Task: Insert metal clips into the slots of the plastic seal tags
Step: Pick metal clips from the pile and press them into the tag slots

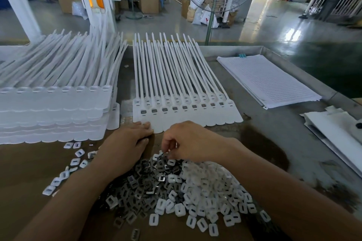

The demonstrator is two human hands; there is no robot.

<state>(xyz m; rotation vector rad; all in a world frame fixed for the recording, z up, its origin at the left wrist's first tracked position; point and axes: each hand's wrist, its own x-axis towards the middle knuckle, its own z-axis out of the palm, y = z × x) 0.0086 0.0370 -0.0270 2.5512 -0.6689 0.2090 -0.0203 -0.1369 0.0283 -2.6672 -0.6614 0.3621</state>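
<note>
Clip pick-up is in hand: a clip (pixel 164 155) is pinched in the pile (pixel 156 186) by the right hand (pixel 184 141). The tags (pixel 186 117) are steadied by the flat, open left hand (pixel 127 143). Next, an unfilled slot must be found and the clip pressed in squarely.

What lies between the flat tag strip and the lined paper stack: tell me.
Only bare scuffed tabletop separates the tag strip from the lined paper, in the head view.
</note>
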